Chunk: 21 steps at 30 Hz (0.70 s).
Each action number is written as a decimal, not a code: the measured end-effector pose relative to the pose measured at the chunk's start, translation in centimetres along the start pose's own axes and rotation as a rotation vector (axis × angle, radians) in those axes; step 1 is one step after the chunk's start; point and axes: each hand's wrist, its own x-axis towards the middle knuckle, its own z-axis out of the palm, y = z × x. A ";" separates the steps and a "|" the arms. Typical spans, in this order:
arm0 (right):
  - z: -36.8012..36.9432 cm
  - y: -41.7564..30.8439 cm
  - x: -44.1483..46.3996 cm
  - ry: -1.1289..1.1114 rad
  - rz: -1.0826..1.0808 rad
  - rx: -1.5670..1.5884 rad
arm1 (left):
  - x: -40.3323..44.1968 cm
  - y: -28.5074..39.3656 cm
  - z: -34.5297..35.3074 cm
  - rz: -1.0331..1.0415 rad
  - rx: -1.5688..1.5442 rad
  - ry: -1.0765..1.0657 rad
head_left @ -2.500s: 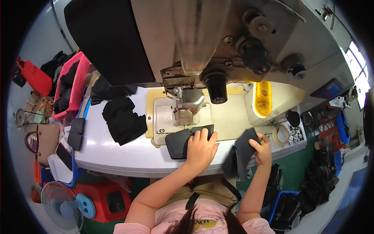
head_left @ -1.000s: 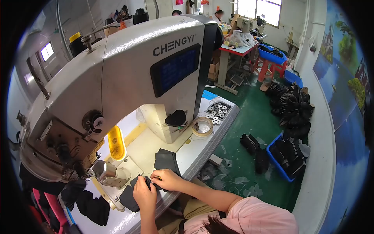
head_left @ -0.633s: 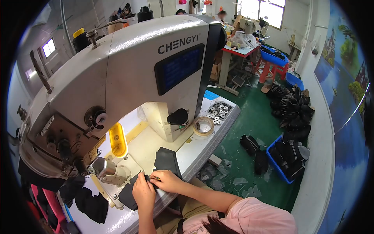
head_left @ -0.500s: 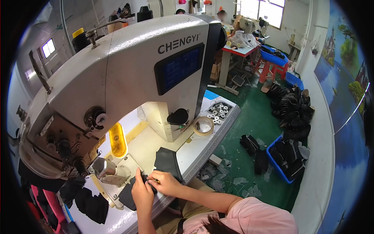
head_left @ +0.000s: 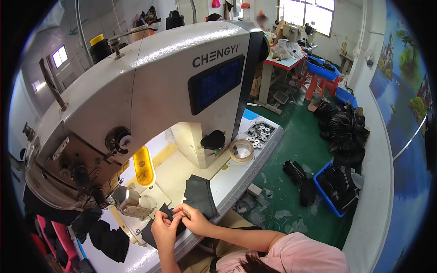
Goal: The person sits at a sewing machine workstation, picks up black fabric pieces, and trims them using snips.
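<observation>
Close together at the table's front edge, my two hands pinch a black fabric piece (head_left: 166, 210), just in front of the sewing machine's metal post (head_left: 132, 200). My left hand (head_left: 165, 229) is closed on the piece, whose pointed corner sticks up above the fingers. My right hand (head_left: 193, 219) is closed at the same piece, with a small thin object between its fingers, too small to name. Another black piece (head_left: 199, 194) lies flat right of the hands. More black fabric (head_left: 109, 241) rests on the table at the left.
The large sewing machine (head_left: 159, 68) fills the left and middle. A tape roll (head_left: 241, 150) and a tray of bobbins (head_left: 260, 134) sit on the table's right end. On the green floor stands a blue bin (head_left: 322, 186) beside black bundles. A person (head_left: 261, 20) is in the far background.
Earlier the hands were apart, the right one holding black pieces; now they meet at one piece. The view has turned toward the right. Lately the fabric corner has come up above the left fingers.
</observation>
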 end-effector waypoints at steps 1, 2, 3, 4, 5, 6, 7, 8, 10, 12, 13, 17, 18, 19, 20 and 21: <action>-0.2 -0.2 0.0 -0.022 0.007 -0.022 | 0.0 0.0 0.0 -0.007 0.004 0.006; -0.3 -0.3 0.0 -0.045 0.015 -0.043 | 0.1 0.1 0.0 0.003 -0.008 0.009; -0.3 -0.2 0.0 -0.043 0.021 -0.022 | 0.1 0.2 0.0 0.011 -0.020 0.012; -0.3 0.2 0.0 -0.041 0.026 -0.002 | 0.1 0.2 0.0 0.020 -0.033 0.016; -0.3 0.3 0.0 -0.040 0.031 0.017 | 0.0 0.2 0.0 0.017 -0.045 0.010; -0.4 0.1 0.0 -0.066 0.054 -0.004 | 0.0 0.1 -0.1 0.015 -0.059 0.007; -0.5 -0.3 0.0 -0.093 0.076 -0.027 | 0.1 0.0 -0.1 0.013 -0.075 0.004; -0.6 -0.5 0.1 -0.120 0.099 -0.049 | 0.2 -0.2 -0.1 0.009 -0.086 0.003; -0.4 -0.3 0.0 -0.088 0.104 -0.080 | 0.4 -0.8 -0.3 0.001 -0.100 -0.006; 0.0 -0.6 -0.1 -0.087 0.080 -0.183 | 0.1 -1.2 -0.5 0.008 -0.207 0.037; 0.2 -1.2 -0.3 -0.101 0.053 -0.275 | 0.0 -1.5 -0.6 0.015 -0.260 0.056; 0.5 -1.5 -0.7 -0.070 -0.069 -0.450 | -2.7 -1.4 -4.6 -0.011 -0.345 0.206; 0.6 -1.4 -0.6 -0.069 -0.086 -0.468 | -3.6 -1.0 -6.1 -0.025 -0.252 0.257; 0.7 -1.5 -0.6 -0.070 -0.086 -0.487 | -4.5 -2.5 -7.5 0.023 -0.144 0.304; 0.8 -1.7 -0.7 -0.069 -0.088 -0.506 | -5.3 -3.8 -9.0 0.073 -0.034 0.350; 0.8 -1.8 -0.6 -0.068 -0.090 -0.527 | -6.6 -0.4 -10.0 0.026 0.112 0.488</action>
